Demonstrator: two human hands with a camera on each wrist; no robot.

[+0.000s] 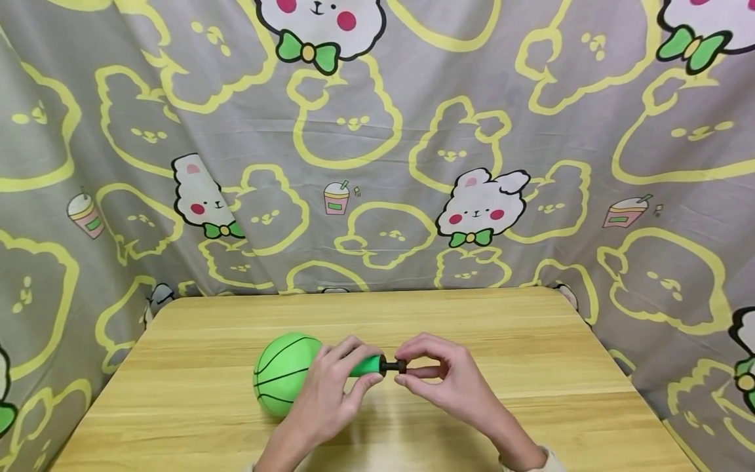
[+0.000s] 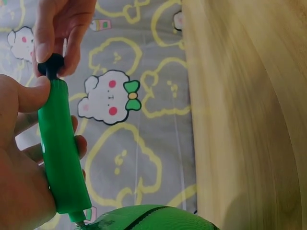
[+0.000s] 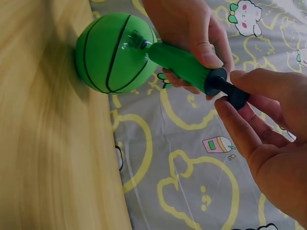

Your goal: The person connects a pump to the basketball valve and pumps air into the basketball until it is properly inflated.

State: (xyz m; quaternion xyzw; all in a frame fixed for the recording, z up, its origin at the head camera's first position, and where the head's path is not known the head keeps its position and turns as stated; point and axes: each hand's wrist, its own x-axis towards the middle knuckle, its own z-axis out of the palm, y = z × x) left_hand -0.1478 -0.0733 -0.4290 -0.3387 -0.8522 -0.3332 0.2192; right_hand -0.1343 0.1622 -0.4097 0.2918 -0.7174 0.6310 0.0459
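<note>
A green ball with black lines [image 1: 283,373] rests on the wooden table. Joined to it by a short nozzle is a green hand pump [image 3: 180,63], its tip against the ball's side in the right wrist view. My left hand [image 1: 331,387] grips the pump's barrel, thumb along it near the black cap. With thumb and fingertips my right hand [image 1: 454,377] pinches the black pump handle [image 3: 237,97]. A short length of black rod shows between handle and cap. In the left wrist view only the top of the ball [image 2: 153,219] appears, at the bottom edge.
The light wooden table [image 1: 531,334] spreads around both hands. Behind it and along its sides hangs a grey curtain [image 1: 377,164] printed with yellow outlines and white rabbits.
</note>
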